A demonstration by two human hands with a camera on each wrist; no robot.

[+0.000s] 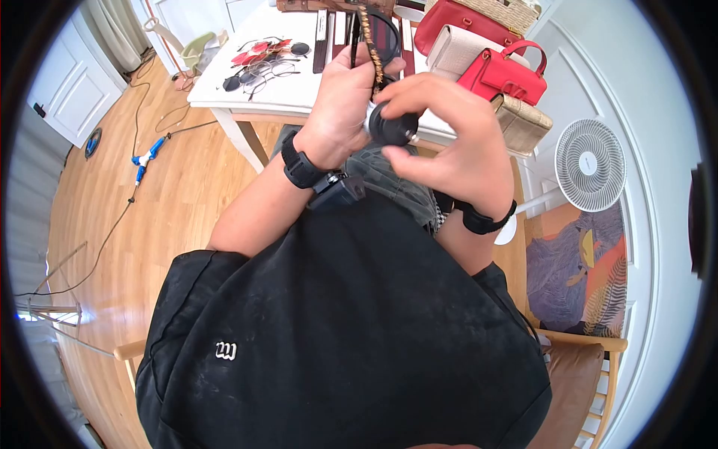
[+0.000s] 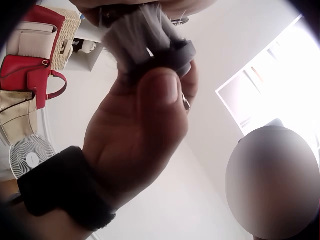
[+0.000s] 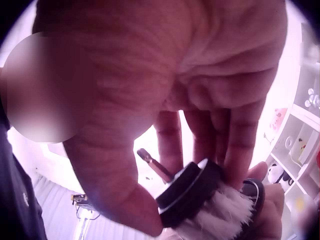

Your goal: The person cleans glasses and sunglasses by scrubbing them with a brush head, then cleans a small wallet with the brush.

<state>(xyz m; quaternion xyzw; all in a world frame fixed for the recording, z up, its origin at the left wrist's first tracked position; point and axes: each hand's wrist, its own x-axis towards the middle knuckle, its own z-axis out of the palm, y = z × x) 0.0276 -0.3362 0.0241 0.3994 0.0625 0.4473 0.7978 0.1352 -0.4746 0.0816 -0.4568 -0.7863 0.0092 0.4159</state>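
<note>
My left hand (image 1: 340, 105) holds a pair of black sunglasses (image 1: 385, 37) with a gold chain-like temple (image 1: 369, 45) over the table's near edge. In my right hand (image 1: 467, 138), thumb and fingers pinch the black base of a round brush (image 1: 394, 129). White bristles (image 3: 220, 215) face the left hand, and a thin metal shank (image 3: 156, 165) sticks out behind the base. The left wrist view shows the right thumb (image 2: 160, 92) pressed on the base, with the bristles (image 2: 142, 37) close under the left hand. Part of the sunglasses is hidden behind the left fingers.
On the white table (image 1: 213, 93) lie several glasses (image 1: 269, 69), some with red frames. Red handbags (image 1: 508, 75), a cream bag (image 1: 456, 52) and a gold bag (image 1: 520, 123) stand at the right. A white fan (image 1: 591, 165) is beyond them; a cable (image 1: 134, 112) crosses the floor.
</note>
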